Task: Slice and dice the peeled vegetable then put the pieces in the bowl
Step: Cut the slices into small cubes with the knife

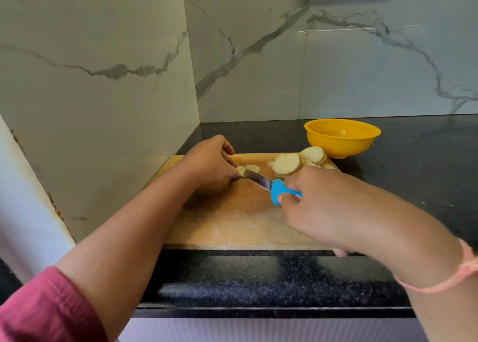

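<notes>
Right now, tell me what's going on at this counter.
A person is cutting on a wooden cutting board. The left hand pinches a small pale vegetable piece while the right hand grips a blue-handled knife, its blade against that piece. Round pale slices lie piled at the board's far right, beside a yellow plastic bowl with no pieces visible inside.
</notes>
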### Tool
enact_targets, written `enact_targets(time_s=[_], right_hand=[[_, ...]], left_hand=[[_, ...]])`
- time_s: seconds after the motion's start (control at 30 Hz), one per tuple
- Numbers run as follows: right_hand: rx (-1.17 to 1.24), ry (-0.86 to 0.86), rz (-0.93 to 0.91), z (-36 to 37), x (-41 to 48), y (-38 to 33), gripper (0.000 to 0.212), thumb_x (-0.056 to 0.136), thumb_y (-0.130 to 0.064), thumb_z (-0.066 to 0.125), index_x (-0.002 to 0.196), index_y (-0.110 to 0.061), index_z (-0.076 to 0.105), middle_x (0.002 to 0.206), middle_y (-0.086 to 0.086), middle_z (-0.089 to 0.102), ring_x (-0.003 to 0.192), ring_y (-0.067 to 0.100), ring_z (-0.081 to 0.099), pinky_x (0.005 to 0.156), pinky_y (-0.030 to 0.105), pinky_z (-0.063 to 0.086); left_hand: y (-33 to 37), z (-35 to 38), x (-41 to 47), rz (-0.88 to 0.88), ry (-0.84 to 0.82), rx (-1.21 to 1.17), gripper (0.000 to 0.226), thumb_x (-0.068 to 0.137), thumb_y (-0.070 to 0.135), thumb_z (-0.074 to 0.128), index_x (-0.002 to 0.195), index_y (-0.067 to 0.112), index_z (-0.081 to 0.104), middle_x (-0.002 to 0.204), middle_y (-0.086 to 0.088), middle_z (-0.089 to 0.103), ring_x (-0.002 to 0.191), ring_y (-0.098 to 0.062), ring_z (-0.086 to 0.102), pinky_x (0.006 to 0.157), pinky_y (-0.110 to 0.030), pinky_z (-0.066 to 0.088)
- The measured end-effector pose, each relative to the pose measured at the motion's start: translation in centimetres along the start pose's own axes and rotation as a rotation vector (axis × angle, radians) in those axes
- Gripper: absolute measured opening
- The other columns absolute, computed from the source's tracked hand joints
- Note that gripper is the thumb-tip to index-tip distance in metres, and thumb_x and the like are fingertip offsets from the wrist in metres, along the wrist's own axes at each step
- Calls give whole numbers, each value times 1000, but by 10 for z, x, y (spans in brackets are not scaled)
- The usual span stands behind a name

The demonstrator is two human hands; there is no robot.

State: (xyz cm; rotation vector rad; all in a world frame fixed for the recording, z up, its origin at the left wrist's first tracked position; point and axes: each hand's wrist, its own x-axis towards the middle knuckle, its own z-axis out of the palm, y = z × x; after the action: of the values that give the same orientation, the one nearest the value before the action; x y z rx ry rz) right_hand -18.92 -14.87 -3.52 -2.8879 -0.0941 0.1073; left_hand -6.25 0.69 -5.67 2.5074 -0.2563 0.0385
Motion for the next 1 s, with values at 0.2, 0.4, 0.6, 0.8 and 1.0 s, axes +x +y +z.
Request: enact_targets(time_s=[0.2,0.4,0.6,0.8,1.0], right_hand=[[44,65,-12,-6,-16,13,32,98,-40,34,125,-30,50,60,-6,46,41,4,43,42,19,37],[134,156,-4,2,-10,18,33,99,-39,33,125,-28,50,63,-6,42,53,6,40,51,24,39],[108,174,24,11,1,19,33,98,-40,33,122,-26,51,74,-5,51,58,8,47,55,26,41],[34,186,2,13,15,11,40,99,-38,35,134,-24,46,110,-1,60,76,11,49,62,25,40],[-100,233,5,8,23,12,39,94,-37,39,131,-26,49,95,0,54,81,16,53,64,26,42]], left_hand=[[-4,0,-1,128,-82,26,35,88,7,64,112,27,48,117,8,59,106,-8,54,85,-19,44],[-2,1,0,206,-153,141,34,93,2,54,118,26,53,120,9,59,109,-4,53,85,-14,39],[1,4,3,240,-161,222,26,95,18,56,119,24,53,115,8,56,102,-7,53,83,-19,41],[1,2,3,235,-179,212,26,94,21,57,120,24,51,110,10,52,90,-6,51,70,-10,40],[-3,-2,1,201,-173,174,22,92,25,60,110,30,48,102,10,57,84,-3,51,70,-13,40]])
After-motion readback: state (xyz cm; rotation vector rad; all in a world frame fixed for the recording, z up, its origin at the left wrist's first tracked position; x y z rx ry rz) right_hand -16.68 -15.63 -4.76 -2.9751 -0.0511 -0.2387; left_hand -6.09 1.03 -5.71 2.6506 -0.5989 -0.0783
